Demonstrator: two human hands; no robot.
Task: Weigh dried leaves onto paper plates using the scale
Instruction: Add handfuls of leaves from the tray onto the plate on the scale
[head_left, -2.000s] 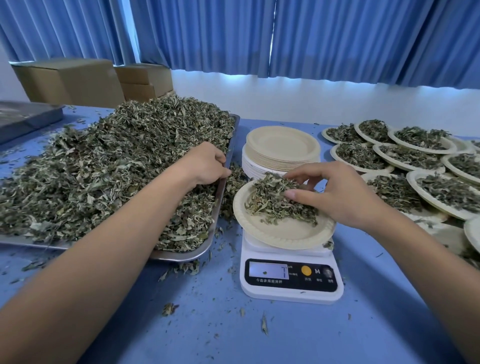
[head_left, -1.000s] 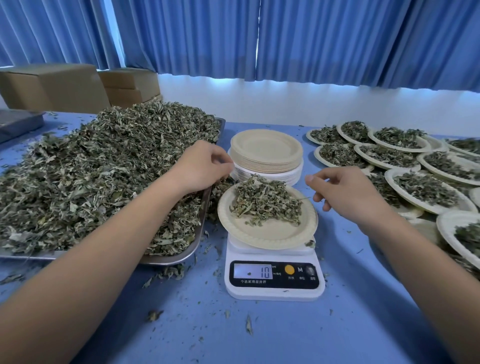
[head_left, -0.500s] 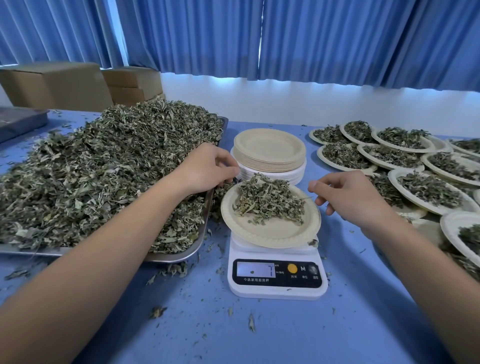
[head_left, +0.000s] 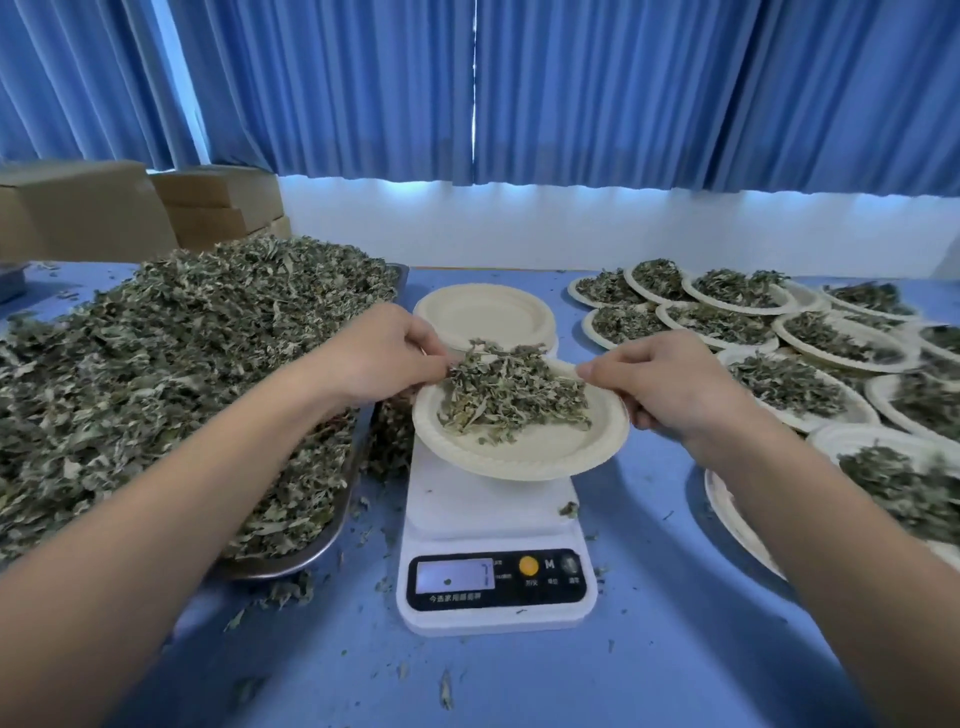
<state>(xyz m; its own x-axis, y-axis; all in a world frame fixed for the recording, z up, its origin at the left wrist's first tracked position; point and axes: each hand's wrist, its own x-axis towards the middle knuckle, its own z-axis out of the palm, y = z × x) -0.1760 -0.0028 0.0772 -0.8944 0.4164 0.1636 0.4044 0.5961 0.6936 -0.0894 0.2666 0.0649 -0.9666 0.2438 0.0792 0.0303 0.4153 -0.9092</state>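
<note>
Both your left hand (head_left: 374, 358) and right hand (head_left: 670, 389) pinch the paper plate (head_left: 545, 452) in their fingers; crumbs (head_left: 445, 691) litter the blue counter (head_left: 675, 649), curtains (head_left: 571, 88) far.

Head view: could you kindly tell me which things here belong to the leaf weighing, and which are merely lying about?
Job in hand: paper plate of leaves, held by left hand and right hand; scale; tray heaped with dried leaves; stack of empty plates; filled plates.
Lying about: cardboard boxes; blue curtains; leaf crumbs on the table.
</note>
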